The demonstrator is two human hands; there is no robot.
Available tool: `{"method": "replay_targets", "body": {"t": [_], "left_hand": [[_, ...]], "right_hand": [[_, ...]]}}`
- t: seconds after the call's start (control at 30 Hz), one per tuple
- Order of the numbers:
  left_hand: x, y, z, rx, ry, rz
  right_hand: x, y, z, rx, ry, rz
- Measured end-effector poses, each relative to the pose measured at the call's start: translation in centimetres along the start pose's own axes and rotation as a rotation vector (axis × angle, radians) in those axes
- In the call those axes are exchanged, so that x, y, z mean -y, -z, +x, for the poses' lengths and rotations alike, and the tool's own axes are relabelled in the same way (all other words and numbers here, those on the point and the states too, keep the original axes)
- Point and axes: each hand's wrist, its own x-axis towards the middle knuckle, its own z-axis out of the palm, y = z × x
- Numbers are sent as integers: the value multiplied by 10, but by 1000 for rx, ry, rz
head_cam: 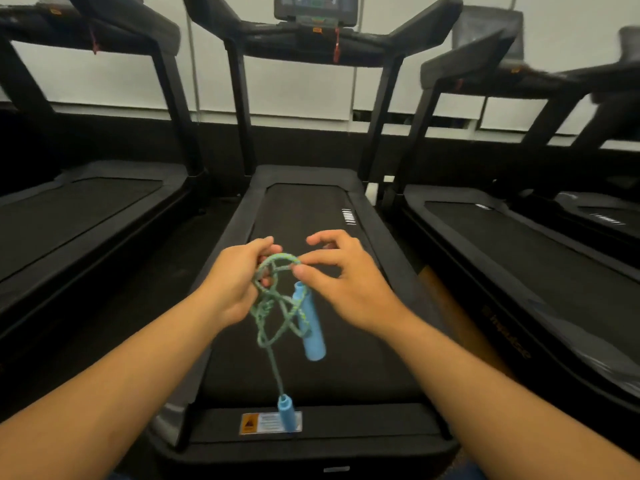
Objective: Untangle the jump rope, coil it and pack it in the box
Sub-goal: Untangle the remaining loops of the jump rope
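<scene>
A green braided jump rope (273,306) hangs tangled in the air above the middle treadmill's belt. My left hand (235,282) grips the knotted loops from the left, fingers curled through them. My right hand (343,282) pinches the top loop between thumb and forefinger, its other fingers spread. One light-blue handle (310,323) dangles just under my right hand. The other blue handle (288,412) hangs lower on a single strand, near the treadmill's rear edge. No box is in view.
Black treadmill (311,375) lies straight ahead, its console (315,10) at the top. More treadmills stand to the left (86,209) and right (519,244). A brown strip of floor (450,313) shows between the middle and right machines. A warning sticker (263,422) marks the rear end.
</scene>
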Motion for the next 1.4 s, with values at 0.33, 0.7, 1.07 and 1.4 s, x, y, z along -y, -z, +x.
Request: {"method": "replay_targets", "body": {"t": [0.33, 0.7, 1.07, 1.4], "left_hand": [[10, -7, -2, 81, 34, 100], [8, -22, -17, 96, 74, 143], [7, -23, -18, 136, -44, 205], [-8, -13, -20, 297, -167, 146]], "right_hand": [[1, 11, 4, -113, 2, -114], [-10, 8, 7, -54, -240, 115], [12, 16, 4, -41, -425, 770], [2, 6, -9, 728, -300, 335]]}}
